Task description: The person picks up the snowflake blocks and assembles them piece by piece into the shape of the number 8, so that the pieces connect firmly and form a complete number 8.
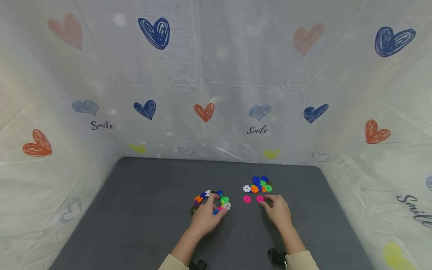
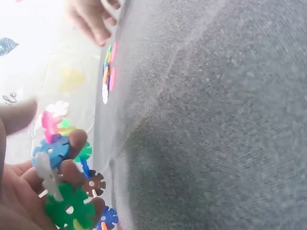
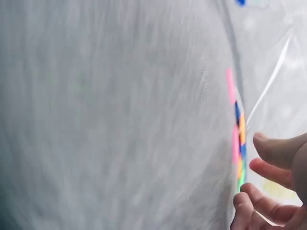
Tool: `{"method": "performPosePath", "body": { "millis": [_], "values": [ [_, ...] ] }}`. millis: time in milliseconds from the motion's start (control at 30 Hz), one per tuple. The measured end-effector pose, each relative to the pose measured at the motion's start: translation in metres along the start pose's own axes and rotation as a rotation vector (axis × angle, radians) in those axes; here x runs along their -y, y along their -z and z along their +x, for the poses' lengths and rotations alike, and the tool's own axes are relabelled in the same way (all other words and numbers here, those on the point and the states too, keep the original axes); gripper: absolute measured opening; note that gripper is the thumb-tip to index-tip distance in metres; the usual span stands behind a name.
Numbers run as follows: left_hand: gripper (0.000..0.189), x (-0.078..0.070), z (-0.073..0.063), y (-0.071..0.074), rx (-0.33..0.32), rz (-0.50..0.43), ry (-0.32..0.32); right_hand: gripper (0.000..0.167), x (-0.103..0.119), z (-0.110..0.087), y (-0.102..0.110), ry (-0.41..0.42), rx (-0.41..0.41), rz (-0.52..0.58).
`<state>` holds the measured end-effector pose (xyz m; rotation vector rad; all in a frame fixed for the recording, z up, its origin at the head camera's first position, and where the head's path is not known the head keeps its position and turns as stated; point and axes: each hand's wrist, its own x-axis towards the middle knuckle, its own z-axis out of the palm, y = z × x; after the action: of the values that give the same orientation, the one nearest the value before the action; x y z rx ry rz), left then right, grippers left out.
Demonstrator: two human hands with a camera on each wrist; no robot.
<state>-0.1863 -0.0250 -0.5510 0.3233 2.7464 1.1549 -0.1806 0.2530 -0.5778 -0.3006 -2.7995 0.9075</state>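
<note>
Ring (image 1: 224,200) of notched discs, sitting in your left hand (image 1: 206,217); you are curling those fingers round its near side, while your thumb is standing apart. Right of the ring, your right hand (image 1: 278,211) is hovering at a pink disc (image 1: 259,198), thumb and fingers spread; you cannot tell whether a fingertip is touching it. A second pink disc (image 1: 247,199) is lying closer to the ring, and a pile (image 1: 257,182) is lying to the ring's right and farther from you.

Handling: you are probably dealing with light, thin, stiff plastic, smooth enough to slip, with the slotted joints being likelier to twist apart than the discs to break. Supporting two neighbouring discs across a joint is the safer hold.

Views: the head view is showing the ring's curve, but your left hand is hiding whether it is closing. Only the left wrist view is revealing the blue disc (image 2: 48,155), clear disc (image 2: 48,178) and green disc (image 2: 72,196) of the ring meeting at angles among your fingers. The right wrist view is exposing the gap between right thumb and fingers.
</note>
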Motion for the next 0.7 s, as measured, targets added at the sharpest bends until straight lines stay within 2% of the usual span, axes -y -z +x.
{"method": "performPosePath", "body": {
  "millis": [167, 267, 367, 467, 533, 633, 700],
  "values": [
    [0.046, 0.005, 0.000, 0.002, -0.034, -0.004, -0.017, 0.041, -0.008, 0.005, -0.002, -0.034, 0.059, -0.058],
    [0.041, 0.007, 0.001, 0.001, -0.080, 0.038, -0.038, 0.035, -0.009, 0.007, -0.005, -0.038, 0.055, -0.072],
    [0.041, 0.009, 0.004, 0.000, -0.107, 0.037, -0.055, 0.025, -0.007, 0.009, -0.007, -0.053, 0.047, -0.075],
    [0.046, 0.011, 0.007, -0.001, -0.079, 0.040, -0.078, 0.021, -0.006, 0.011, -0.009, -0.067, 0.045, -0.076],
    [0.047, 0.012, 0.008, -0.002, -0.053, 0.065, -0.108, 0.025, -0.006, 0.012, -0.010, -0.070, 0.047, -0.077],
    [0.042, 0.011, 0.008, -0.003, -0.020, 0.079, -0.143, 0.032, -0.005, 0.014, -0.010, -0.060, 0.062, -0.080],
    [0.036, 0.011, 0.008, -0.003, -0.019, 0.057, -0.145, 0.033, -0.004, 0.015, -0.010, -0.061, 0.076, -0.070]
  ]
}}
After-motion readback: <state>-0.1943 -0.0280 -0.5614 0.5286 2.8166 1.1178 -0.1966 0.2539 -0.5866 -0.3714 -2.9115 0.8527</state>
